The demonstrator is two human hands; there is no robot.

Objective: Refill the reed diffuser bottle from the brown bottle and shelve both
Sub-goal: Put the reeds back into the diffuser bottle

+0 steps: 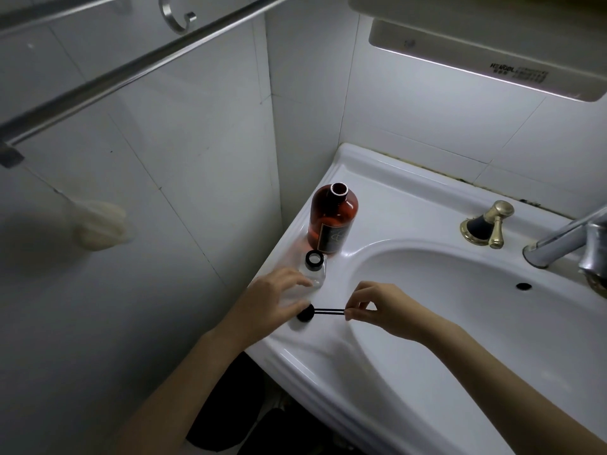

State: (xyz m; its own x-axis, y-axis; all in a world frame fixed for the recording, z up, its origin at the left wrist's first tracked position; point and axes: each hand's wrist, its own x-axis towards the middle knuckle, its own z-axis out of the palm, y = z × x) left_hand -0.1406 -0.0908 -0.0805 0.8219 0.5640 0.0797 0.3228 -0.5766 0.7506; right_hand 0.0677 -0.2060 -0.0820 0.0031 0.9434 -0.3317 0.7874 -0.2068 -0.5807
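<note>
Amber-brown glass marks the brown bottle (331, 221), which is stood upright near the left rear corner of the sink (410, 198), on the flat rim; its mouth is uncovered, presumably so that it can be poured from. Just in front of it, along the left edge of the rim, the clear reed diffuser bottle (314, 269) is set upright with its black collar open at the top. The left hand (272, 302) is laid against its lower part with loosely curved fingers, apparently to steady it, though whether it is actually gripped cannot be told through the clear glass. The thin black reeds (329, 311) are pinched at one end between the thumb and fingertips of the right hand (377, 310) and held level just above the front left part of the rim, probably kept out of the neck so that filling is not hindered. Their far end meets a round black cap (304, 315) lying on the rim beside the left thumb. Two bottles are counted, one cap, and two reeds as far as can be made out. No shelf is seen, and the diffuser bottle is judged not yet refilled.
</note>
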